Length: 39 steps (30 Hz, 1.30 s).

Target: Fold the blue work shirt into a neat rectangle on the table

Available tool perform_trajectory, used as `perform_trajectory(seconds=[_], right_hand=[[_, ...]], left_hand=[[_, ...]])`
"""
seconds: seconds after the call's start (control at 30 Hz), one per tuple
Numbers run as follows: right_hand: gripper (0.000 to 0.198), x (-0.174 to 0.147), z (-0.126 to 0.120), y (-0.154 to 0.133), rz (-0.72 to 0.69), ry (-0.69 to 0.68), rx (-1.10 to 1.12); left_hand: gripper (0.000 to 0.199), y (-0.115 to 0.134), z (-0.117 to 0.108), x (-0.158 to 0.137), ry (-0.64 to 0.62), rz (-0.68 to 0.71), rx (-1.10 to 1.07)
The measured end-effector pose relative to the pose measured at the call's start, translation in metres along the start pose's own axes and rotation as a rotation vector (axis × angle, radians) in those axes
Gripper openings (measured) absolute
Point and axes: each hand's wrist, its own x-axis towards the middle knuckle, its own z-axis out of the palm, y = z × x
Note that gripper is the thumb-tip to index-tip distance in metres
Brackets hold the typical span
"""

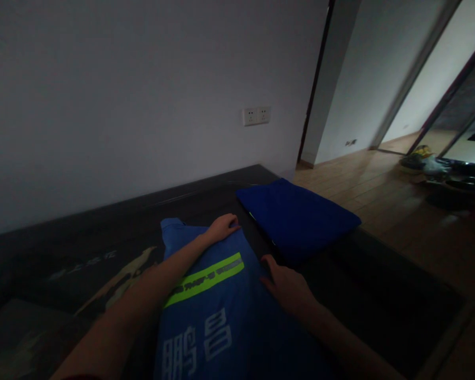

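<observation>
A blue work jacket with a lime-yellow reflective strip and white printed characters lies partly folded on a dark table, directly before me. My left hand reaches across it to the far right corner, its fingers curled down on the cloth's edge. My right hand is at the jacket's right side, thumb and fingers bent round the cloth there. Part of the fabric under the right forearm is lost in shadow. Just beyond the right hand, a darker blue folded garment rests flat, untouched by either hand.
The dark table has a painted design and pale lettering at its left. A white wall with a double socket stands behind it. To the right is a wooden floor, with a cluttered pile farther off.
</observation>
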Motion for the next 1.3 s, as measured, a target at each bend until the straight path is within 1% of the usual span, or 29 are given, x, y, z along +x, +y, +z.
perform_trajectory(seconds=[0.07, 0.13, 0.17, 0.23, 0.3, 0.37, 0.43, 0.47, 0.53, 0.57, 0.63, 0.7, 0.8, 0.9, 0.97, 1.0, 1.03, 1.1, 1.17, 1.23, 1.3], right_hand=[[0.036, -0.002, -0.001, -0.001, 0.002, -0.005, -0.058], [0.036, -0.003, -0.002, -0.001, -0.027, 0.029, -0.082], [0.036, -0.003, -0.002, -0.001, -0.05, 0.074, -0.087], [0.036, -0.004, -0.002, -0.002, -0.112, 0.206, -0.094], [0.037, -0.004, 0.001, -0.004, -0.204, 0.33, -0.095], [0.036, -0.005, 0.006, -0.006, -0.334, 0.377, -0.099], [0.036, -0.004, 0.013, -0.009, -0.448, 0.356, -0.127], [0.037, -0.004, 0.018, -0.009, -0.482, 0.336, -0.148], [0.038, -0.002, 0.028, -0.008, -0.501, 0.299, -0.186], [0.039, 0.0, 0.033, -0.006, -0.496, 0.286, -0.198], [0.041, 0.003, 0.04, -0.002, -0.479, 0.268, -0.211], [0.044, 0.005, 0.045, 0.003, -0.462, 0.249, -0.221], [0.045, 0.008, 0.049, 0.007, -0.44, 0.213, -0.242], [0.045, 0.01, 0.051, 0.009, -0.443, 0.208, -0.24], [0.045, 0.01, 0.051, 0.011, -0.464, 0.224, -0.213], [0.045, 0.01, 0.05, 0.012, -0.477, 0.227, -0.198], [0.045, 0.01, 0.048, 0.013, -0.488, 0.225, -0.186], [0.047, 0.01, 0.041, 0.014, -0.496, 0.216, -0.172], [0.048, 0.012, 0.027, 0.009, -0.504, 0.231, -0.162], [0.045, 0.018, 0.008, -0.006, -0.538, 0.271, -0.14], [0.038, 0.03, -0.013, -0.036, -0.616, 0.285, -0.103]], left_hand=[[0.019, 0.003, 0.001, 0.0, -0.002, -0.043, 0.044], [0.02, 0.01, -0.001, -0.001, 0.033, -0.046, 0.108], [0.021, 0.014, -0.003, -0.002, 0.065, -0.038, 0.142], [0.025, 0.024, -0.011, -0.006, 0.146, -0.024, 0.193], [0.026, 0.034, -0.02, -0.012, 0.216, -0.03, 0.202], [0.025, 0.044, -0.026, -0.022, 0.213, -0.033, 0.185], [0.028, 0.053, -0.026, -0.034, 0.126, -0.014, 0.166], [0.032, 0.057, -0.023, -0.04, 0.066, -0.003, 0.161], [0.041, 0.064, -0.012, -0.051, -0.035, 0.003, 0.159], [0.044, 0.068, -0.006, -0.055, -0.067, -0.004, 0.161], [0.046, 0.072, 0.006, -0.06, -0.092, -0.021, 0.165], [0.046, 0.074, 0.013, -0.063, -0.081, -0.024, 0.167], [0.046, 0.076, 0.015, -0.063, -0.032, -0.013, 0.161], [0.042, 0.082, 0.007, -0.065, 0.107, -0.018, 0.136], [0.037, 0.088, -0.007, -0.071, 0.195, -0.024, 0.124], [0.034, 0.092, -0.015, -0.077, 0.207, -0.023, 0.123], [0.031, 0.095, -0.025, -0.085, 0.19, -0.017, 0.125], [0.028, 0.1, -0.043, -0.109, 0.099, -0.009, 0.133], [0.027, 0.103, -0.056, -0.141, 0.008, -0.029, 0.146], [0.031, 0.104, -0.059, -0.173, -0.027, -0.074, 0.169], [0.038, 0.103, -0.054, -0.199, -0.022, -0.109, 0.201]])
